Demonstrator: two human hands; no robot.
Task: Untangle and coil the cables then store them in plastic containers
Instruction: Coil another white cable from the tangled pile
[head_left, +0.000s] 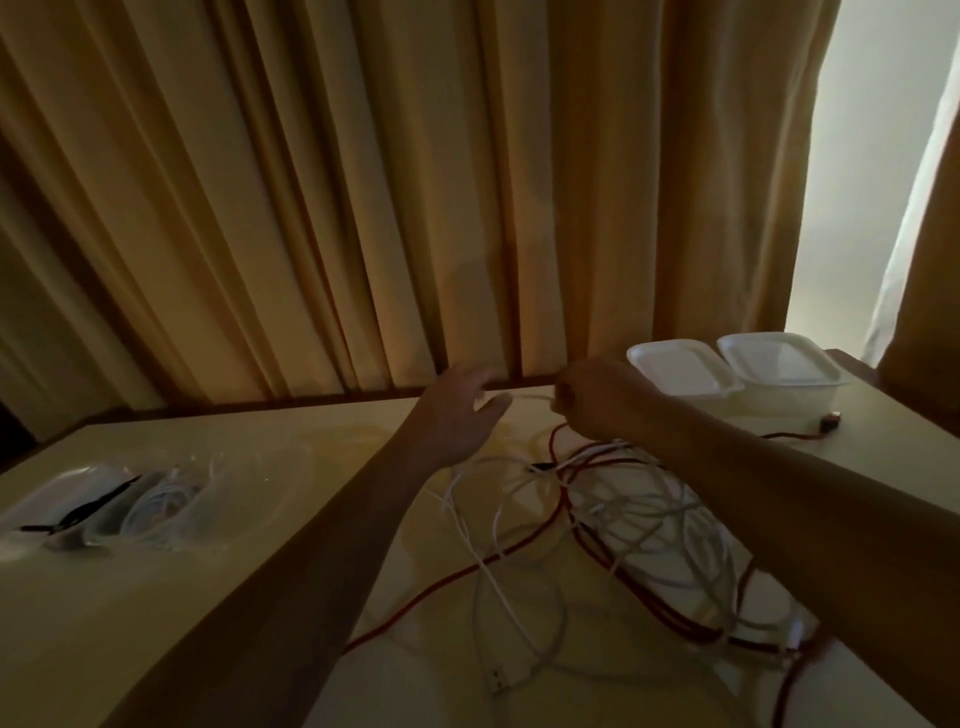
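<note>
Both hands hover over the far side of the table. My right hand (597, 402) is curled tight and pinches a thin white cable (530, 397). A dark red cable (554, 441) rises to the same fist, though in this dim light I can't say whether it is gripped too. My left hand (457, 410) is spread, fingers straight, with the white strand running across its fingertips.

To do this well I'd hold the right pinch as an anchor and slide the left along. I'd feed slack slowly so the loops below lift free rather than cinch.

The strand drops into a loose heap of white and red cables (639, 514) on the pale table top (234, 571), under my right forearm. Two white lidded plastic containers (685, 371) stand just beyond the right hand. A clear plastic tub (166, 512) holding a white coil sits far left.
</note>
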